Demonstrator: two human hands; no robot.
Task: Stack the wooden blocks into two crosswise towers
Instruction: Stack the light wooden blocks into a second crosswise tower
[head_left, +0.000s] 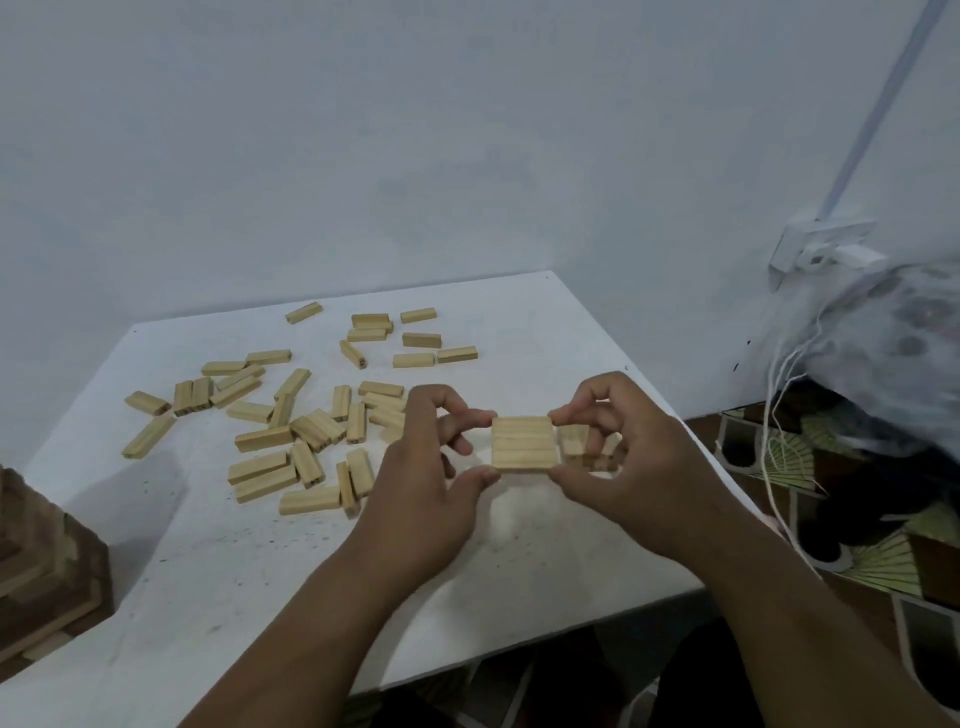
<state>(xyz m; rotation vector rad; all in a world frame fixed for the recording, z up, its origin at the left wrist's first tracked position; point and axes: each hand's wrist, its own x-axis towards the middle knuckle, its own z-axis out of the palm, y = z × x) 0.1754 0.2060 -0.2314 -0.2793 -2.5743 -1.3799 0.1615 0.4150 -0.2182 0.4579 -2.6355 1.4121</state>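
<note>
Left hand (426, 488) and right hand (623, 467) pinch block row (523, 445) from both sides; loose blocks (291, 431) left of row, on table (519, 571).

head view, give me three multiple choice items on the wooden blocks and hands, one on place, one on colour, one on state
1. Where do most loose blocks lie?
A. left of the hands
B. on the floor
C. in a box

2. What colour is the table?
A. black
B. white
C. red

3. How is the row of blocks held?
A. left hand alone
B. lying untouched
C. pinched between both hands

Key: 1 A, they scatter over the table's left part. 2 B, its top shows white. 3 C, the left hand and right hand press its two ends.
</note>
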